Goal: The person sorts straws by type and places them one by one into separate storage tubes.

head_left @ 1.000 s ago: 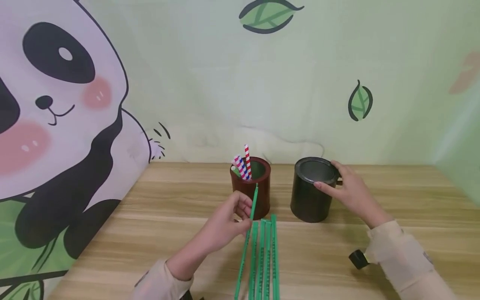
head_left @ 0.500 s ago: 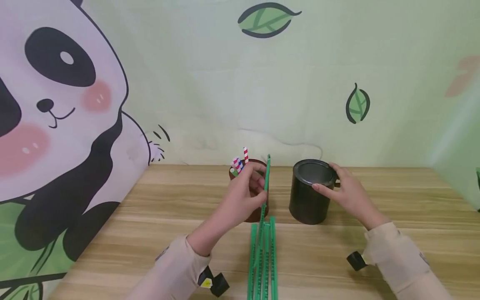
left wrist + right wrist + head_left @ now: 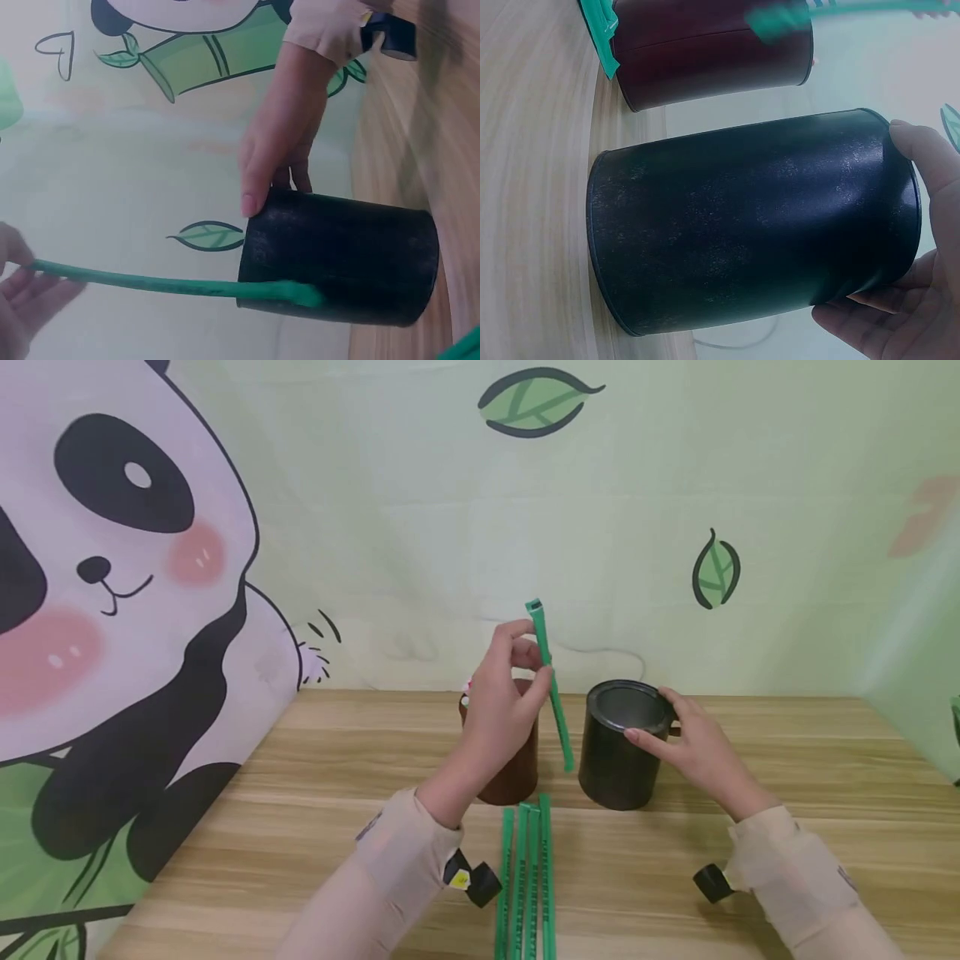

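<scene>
The left hand pinches a green straw between its thumb and fingers. The straw is up in the air now, almost straight up and down, a little tilted. Its top end sticks out above the fingers and its bottom end hangs in the gap between the two cans. A second ago this straw was low, with its bottom end down by the other straws on the bench. Now it is lifted clear of them, and the left hand is higher too.

The right hand holds the top of the black can, with fingers curled round the rim. It stays in the same place as before.

The brown can stands just left of the black can, mostly hidden behind the left hand. A bunch of green straws lies flat on the wooden bench, just in front of the two cans. Behind the bench is a wall with a big panda and green leaves.
</scene>
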Tool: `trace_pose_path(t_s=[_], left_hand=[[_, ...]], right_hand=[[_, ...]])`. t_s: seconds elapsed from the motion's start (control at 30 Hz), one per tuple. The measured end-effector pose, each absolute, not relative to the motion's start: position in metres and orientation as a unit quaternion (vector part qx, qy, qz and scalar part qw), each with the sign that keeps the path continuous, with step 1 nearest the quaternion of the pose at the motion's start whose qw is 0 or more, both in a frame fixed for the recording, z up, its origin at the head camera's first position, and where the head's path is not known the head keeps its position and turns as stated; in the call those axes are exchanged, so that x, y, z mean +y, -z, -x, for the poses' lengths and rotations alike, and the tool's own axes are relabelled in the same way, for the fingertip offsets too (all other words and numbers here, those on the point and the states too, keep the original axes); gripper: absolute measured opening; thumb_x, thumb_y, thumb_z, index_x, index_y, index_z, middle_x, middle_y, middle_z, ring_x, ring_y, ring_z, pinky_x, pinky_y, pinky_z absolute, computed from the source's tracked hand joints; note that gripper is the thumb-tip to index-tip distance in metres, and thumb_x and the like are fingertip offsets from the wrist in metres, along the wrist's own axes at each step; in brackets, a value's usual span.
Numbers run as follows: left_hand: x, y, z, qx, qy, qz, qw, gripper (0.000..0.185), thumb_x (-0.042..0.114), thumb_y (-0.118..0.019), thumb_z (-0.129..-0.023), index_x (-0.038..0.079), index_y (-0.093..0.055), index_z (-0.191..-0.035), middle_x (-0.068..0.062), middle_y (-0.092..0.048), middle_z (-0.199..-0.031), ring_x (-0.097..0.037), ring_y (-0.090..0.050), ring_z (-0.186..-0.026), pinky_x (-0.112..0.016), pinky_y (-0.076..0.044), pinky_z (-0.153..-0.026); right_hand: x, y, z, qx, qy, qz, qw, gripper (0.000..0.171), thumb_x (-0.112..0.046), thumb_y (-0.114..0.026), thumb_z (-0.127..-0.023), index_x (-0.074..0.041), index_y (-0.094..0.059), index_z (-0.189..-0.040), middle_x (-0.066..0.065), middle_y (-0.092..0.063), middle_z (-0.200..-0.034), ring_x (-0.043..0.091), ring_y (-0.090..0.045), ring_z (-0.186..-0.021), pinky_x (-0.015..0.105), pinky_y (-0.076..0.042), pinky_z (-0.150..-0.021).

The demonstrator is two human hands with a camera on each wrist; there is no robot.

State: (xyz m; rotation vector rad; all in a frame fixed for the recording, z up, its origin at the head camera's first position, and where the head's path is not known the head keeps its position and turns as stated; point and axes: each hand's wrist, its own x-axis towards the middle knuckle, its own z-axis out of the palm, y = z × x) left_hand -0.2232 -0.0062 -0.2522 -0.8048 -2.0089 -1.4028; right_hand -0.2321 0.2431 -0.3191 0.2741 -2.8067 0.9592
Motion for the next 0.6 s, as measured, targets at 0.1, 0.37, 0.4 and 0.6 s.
trace_pose_path(t_s=[0.1,0.37,0.4,0.6], left_hand=[[-0.001,0.25,0.227,-0.713,0.548,0.3,0.318,0.035,-0.005,-0.054,-0.091,0.0,-0.04,-0.122,-0.019,-0.058,-0.095,-0.027,-0.064,-0.089,-0.026,-0.058,-0.07],[0.01,0.245,0.228,-0.652,0.573,0.306,0.392,0.032,-0.005,-0.055,-0.091,-0.003,-0.038,-0.119,-0.022,-0.052,-0.097,-0.032,-0.062,-0.091,-0.027,-0.059,-0.075],[0.012,0.245,0.228,-0.65,0.573,0.308,0.393,0.031,-0.005,-0.055,-0.091,-0.003,-0.039,-0.118,-0.022,-0.053,-0.097,-0.032,-0.063,-0.091,-0.027,-0.058,-0.076],[0.022,0.253,0.231,-0.674,0.533,0.326,0.394,0.03,-0.004,-0.055,-0.092,-0.004,-0.041,-0.118,-0.021,-0.057,-0.096,-0.03,-0.064,-0.091,-0.023,-0.057,-0.078]], right_hand=[[0.243,0.32,0.232,-0.939,-0.321,-0.09,0.083,0.091,-0.048,-0.062,-0.089,0.007,-0.021,-0.148,0.035,-0.033,-0.145,0.05,-0.042,-0.127,0.062,-0.041,-0.099],[0.244,0.32,0.232,-0.94,-0.32,-0.087,0.081,0.091,-0.049,-0.061,-0.089,0.007,-0.021,-0.148,0.035,-0.032,-0.146,0.051,-0.04,-0.127,0.064,-0.04,-0.1],[0.244,0.32,0.232,-0.94,-0.319,-0.087,0.079,0.091,-0.05,-0.061,-0.089,0.007,-0.021,-0.149,0.035,-0.032,-0.146,0.051,-0.04,-0.128,0.064,-0.04,-0.1],[0.242,0.32,0.232,-0.941,-0.319,-0.088,0.077,0.092,-0.051,-0.06,-0.089,0.007,-0.021,-0.148,0.035,-0.032,-0.146,0.051,-0.04,-0.128,0.065,-0.038,-0.1]])
